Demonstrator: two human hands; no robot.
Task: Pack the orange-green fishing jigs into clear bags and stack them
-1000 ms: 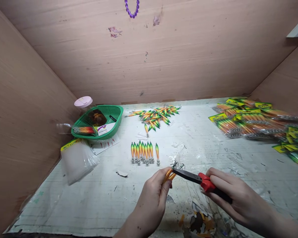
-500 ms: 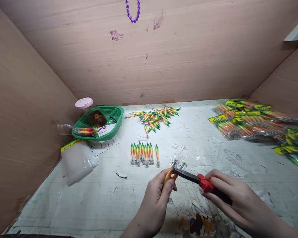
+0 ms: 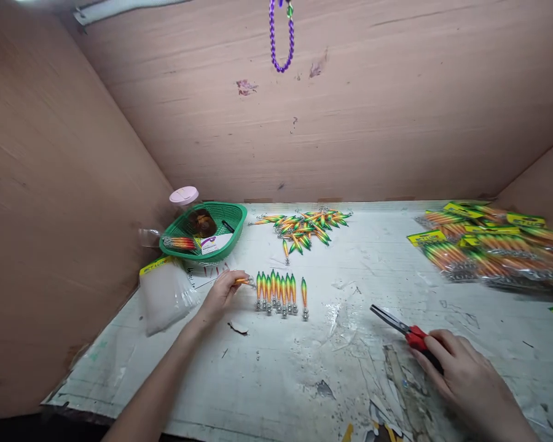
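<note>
My left hand (image 3: 221,294) reaches out to the left end of a neat row of orange-green fishing lures (image 3: 281,293) and pinches one lure (image 3: 244,281) by its orange body. My right hand (image 3: 465,374) rests low on the white table surface (image 3: 304,368) at the right, fingers wrapped round the handle of red-handled long-nose pliers (image 3: 399,326), whose jaws point up and left, closed and with nothing in them.
A loose heap of the same lures (image 3: 306,224) lies at the back centre. A green basket (image 3: 207,230) stands at the back left with a pink-lidded jar (image 3: 183,196) behind it. Clear empty bags (image 3: 166,294) lie left. Packaged lures (image 3: 483,252) pile at right. Brown board walls enclose the table.
My left hand carried the lure away from the pliers to the left end of the row. My right hand lowered the pliers to the table. The view shifted.
</note>
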